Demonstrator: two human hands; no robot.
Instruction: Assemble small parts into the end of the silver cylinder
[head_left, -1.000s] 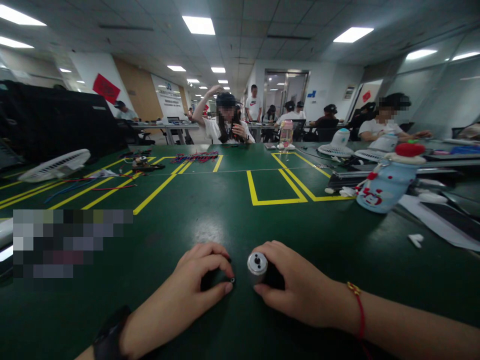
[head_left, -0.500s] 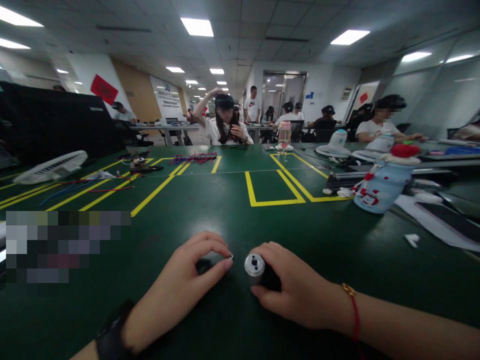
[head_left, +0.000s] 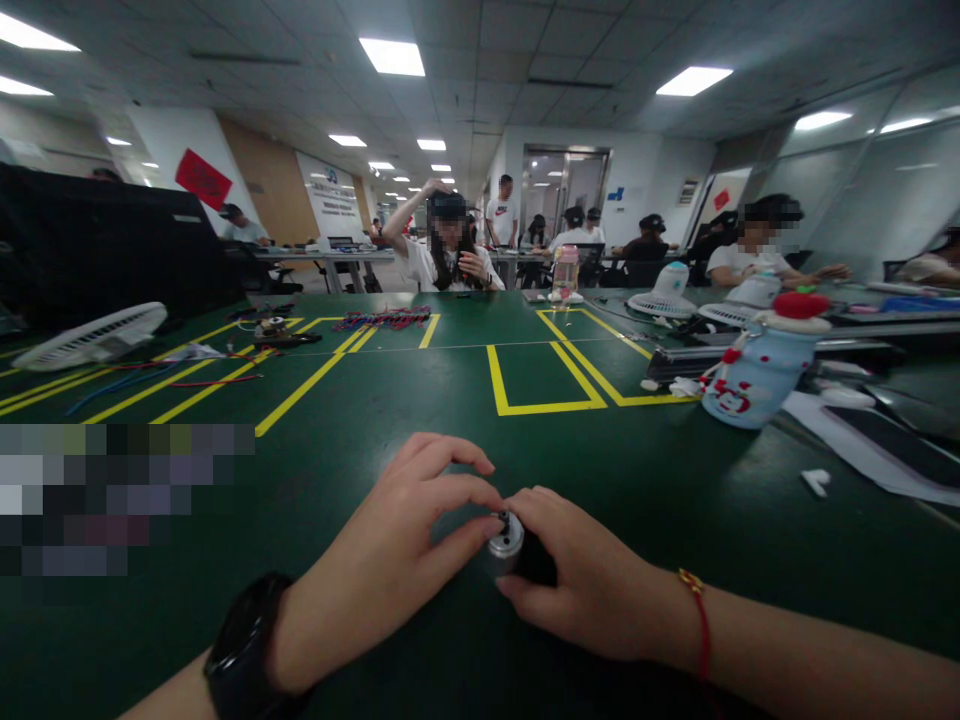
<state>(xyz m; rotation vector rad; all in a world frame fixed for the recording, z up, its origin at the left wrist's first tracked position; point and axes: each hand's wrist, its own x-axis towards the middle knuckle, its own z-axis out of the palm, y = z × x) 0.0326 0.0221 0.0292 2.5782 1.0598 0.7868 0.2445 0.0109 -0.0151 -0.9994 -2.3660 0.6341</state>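
Note:
On the green tabletop, a cylindrical motor [head_left: 505, 545] stands upright with its silver end face up; small dark holes show in that face. My right hand [head_left: 574, 575] is wrapped around its side, thumb in front and fingers behind. From the left, my left hand [head_left: 420, 530] reaches over the motor's top, thumb and index finger pinched together at the end face. A tiny part sits between these fingertips, too small and covered to name; the other fingers are bent above it. My hand hides part of the motor's lower body.
A light blue bottle [head_left: 761, 375] with a red top stands at the right, by white earbuds [head_left: 815, 482] and a dark phone-like slab [head_left: 900, 440]. Wires [head_left: 386, 318] and a white fan [head_left: 94, 335] lie at the left. A person [head_left: 450, 245] sits across the table.
My left hand has moved right, bringing its pinched fingertips from beside the motor onto its top face. The right hand keeps its hold on the motor. The view has shifted slightly.

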